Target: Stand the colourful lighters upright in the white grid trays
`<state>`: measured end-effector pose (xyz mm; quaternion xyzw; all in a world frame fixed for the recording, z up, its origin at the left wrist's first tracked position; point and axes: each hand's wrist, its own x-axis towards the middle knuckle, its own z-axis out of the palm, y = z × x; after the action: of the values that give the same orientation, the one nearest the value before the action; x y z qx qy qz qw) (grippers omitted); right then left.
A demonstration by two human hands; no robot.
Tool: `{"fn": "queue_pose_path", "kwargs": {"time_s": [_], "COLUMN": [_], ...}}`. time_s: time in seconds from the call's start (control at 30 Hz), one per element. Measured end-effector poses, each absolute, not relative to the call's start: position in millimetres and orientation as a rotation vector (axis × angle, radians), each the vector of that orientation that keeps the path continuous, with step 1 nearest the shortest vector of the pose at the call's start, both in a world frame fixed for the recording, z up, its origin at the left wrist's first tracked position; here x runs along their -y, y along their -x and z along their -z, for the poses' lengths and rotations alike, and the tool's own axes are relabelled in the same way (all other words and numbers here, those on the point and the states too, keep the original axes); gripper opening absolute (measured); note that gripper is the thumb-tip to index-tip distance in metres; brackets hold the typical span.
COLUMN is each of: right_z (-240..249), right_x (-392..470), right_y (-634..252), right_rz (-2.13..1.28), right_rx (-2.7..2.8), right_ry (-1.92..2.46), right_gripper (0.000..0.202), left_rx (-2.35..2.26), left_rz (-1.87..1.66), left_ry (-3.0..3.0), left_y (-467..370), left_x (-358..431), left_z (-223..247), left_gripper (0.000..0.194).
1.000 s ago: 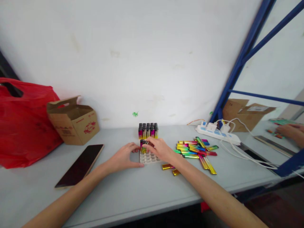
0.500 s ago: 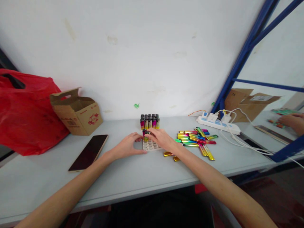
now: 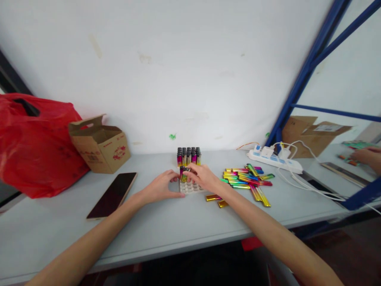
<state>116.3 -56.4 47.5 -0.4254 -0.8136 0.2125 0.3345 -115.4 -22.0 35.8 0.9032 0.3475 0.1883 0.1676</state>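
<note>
A white tray [image 3: 190,187] with rows of round holes lies on the table between my hands. My left hand [image 3: 159,186] is at the tray's left side, fingers and thumb spread apart. Its thumb tip touches the front left corner and its fingertips are by the lighters. My right hand [image 3: 204,176] reaches over the tray, its fingers closed on a yellowish lighter [image 3: 184,178] with a dark top. Beside that stands a purple lighter [image 3: 181,171]. Behind the tray, several upright lighters [image 3: 188,158] with black tops form a block; their lower ends are partly hidden.
Several shiny coloured lighter-like pieces [image 3: 247,178] lie heaped on the right. Further right are a white power strip [image 3: 274,159] with cables and a blue frame [image 3: 297,87]. A phone [image 3: 113,195], a cardboard box [image 3: 102,149] and a red bag [image 3: 41,151] are left. Another person's hand [image 3: 369,157] shows far right.
The whole view has shifted slightly, so things sit a little lower in the picture. Both hands stay at the tray, with the right fingers still on the lighter.
</note>
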Motion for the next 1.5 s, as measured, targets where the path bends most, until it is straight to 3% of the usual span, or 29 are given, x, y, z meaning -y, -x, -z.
{"fn": "queue_pose_path", "kwargs": {"time_s": [0.2,0.47,0.57,0.7,0.87,1.13,1.37,1.5], "right_z": [-48,-63,-82,-89,-61,-55,-86,-85], "right_x": [57,59,61,71,90,76,53,45], "right_y": [-111,-133,-183,-273,-338,-316,-218,-157], "right_rz": [-0.332,-0.016,0.12,0.221,0.182,-0.053,-0.823,-0.694], "right_rx": [2.237,2.18,2.029,1.852,1.728,1.768,1.513,1.549], "right_ry": [1.158,1.46,1.638,2.101,2.423,1.92,1.241,1.213], "right_gripper": [0.023,0.056,0.055,0.031,0.038,0.018,0.04,0.048], "left_rx": [-1.001,-1.03,-1.022,-1.032,-1.017,-0.996,-0.986,-0.964], "left_rz": [-0.501,-0.482,-0.489,-0.486,-0.484,-0.52,-0.507,-0.515], "left_ry": [-2.576,-2.578,-2.566,-2.56,-2.553,-2.549,-2.571,-2.575], "left_y": [114,115,115,114,114,114,115,115], "left_x": [24,22,21,21,21,22,23,27], "left_z": [-40,-38,-38,-38,-38,-39,-38,-41], "left_gripper": [0.062,0.064,0.067,0.069,0.067,0.067,0.066,0.064]}}
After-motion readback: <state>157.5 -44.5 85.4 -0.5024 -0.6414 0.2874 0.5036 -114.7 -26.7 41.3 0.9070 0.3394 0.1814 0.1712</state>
